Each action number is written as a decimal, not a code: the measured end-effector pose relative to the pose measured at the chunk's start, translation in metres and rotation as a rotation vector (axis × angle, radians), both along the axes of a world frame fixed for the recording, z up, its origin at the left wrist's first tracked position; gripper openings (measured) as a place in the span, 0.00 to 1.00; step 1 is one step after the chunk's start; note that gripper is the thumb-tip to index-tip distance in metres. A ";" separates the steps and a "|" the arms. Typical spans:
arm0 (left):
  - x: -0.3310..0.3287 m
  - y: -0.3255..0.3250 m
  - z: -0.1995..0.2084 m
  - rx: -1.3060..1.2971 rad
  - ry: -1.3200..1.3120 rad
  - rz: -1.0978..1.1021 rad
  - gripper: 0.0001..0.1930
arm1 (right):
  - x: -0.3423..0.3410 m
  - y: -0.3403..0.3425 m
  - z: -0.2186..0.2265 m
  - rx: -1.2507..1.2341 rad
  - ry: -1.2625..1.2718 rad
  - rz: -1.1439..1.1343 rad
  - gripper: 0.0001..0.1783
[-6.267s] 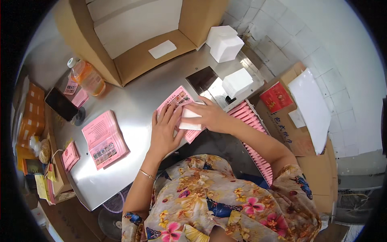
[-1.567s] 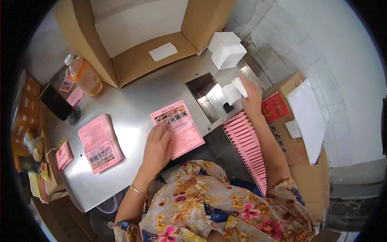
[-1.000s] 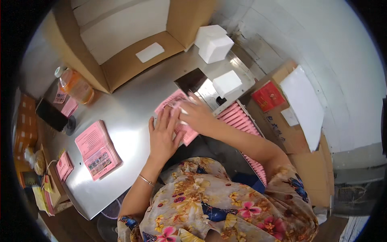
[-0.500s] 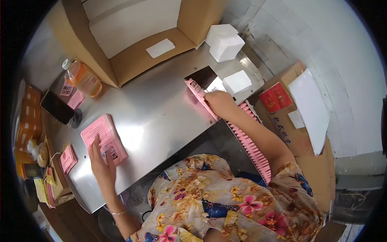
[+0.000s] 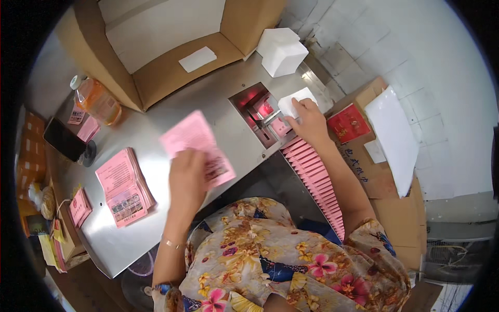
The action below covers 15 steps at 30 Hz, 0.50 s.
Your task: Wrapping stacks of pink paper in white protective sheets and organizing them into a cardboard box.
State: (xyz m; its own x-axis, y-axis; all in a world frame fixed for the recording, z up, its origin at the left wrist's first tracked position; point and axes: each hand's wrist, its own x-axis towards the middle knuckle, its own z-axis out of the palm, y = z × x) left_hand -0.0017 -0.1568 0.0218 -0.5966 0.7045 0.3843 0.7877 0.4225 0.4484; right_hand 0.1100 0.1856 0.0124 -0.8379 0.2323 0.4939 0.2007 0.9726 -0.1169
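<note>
My left hand (image 5: 188, 177) pinches a flat pink printed wrapper (image 5: 193, 134) above the middle of the metal table. To its left lies a stack of the same pink printed wrappers (image 5: 120, 179). My right hand (image 5: 312, 125) closes its fingers and thumb on a small stack of white napkins (image 5: 296, 98) at the table's right end. Just left of those napkins is a rectangular opening (image 5: 248, 104) in the tabletop, glowing red inside, with metal parts in it. A long row of pink packets (image 5: 318, 183) runs beneath my right forearm.
A large open cardboard box (image 5: 179, 65) stands at the back, beside a white block of stacked paper (image 5: 283, 52). On the left are an orange drink bottle (image 5: 99, 100), a phone on a stand (image 5: 63, 140) and small pink packets (image 5: 79, 207). Cartons (image 5: 400, 218) sit at right.
My right hand has let go of a pink packet at the opening and moved right onto the white napkins. The left hand has lifted a wrapper off its stack and carried it right.
</note>
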 end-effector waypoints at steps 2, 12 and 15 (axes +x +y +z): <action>0.005 0.019 -0.035 -0.140 0.043 -0.063 0.06 | -0.007 0.000 -0.006 -0.115 -0.036 -0.017 0.18; 0.011 -0.012 -0.023 -0.011 -0.062 -0.067 0.12 | -0.010 -0.001 0.001 -0.029 -0.070 -0.024 0.18; 0.012 -0.020 -0.031 -0.149 0.031 0.021 0.19 | -0.009 0.044 -0.023 0.014 0.037 0.005 0.24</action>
State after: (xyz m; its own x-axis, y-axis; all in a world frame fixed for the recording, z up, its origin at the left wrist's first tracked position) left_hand 0.0106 -0.1768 -0.0087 -0.6011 0.7430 0.2943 0.7905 0.4989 0.3553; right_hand 0.1015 0.2294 -0.0110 -0.8199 0.2212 0.5280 0.1919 0.9752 -0.1106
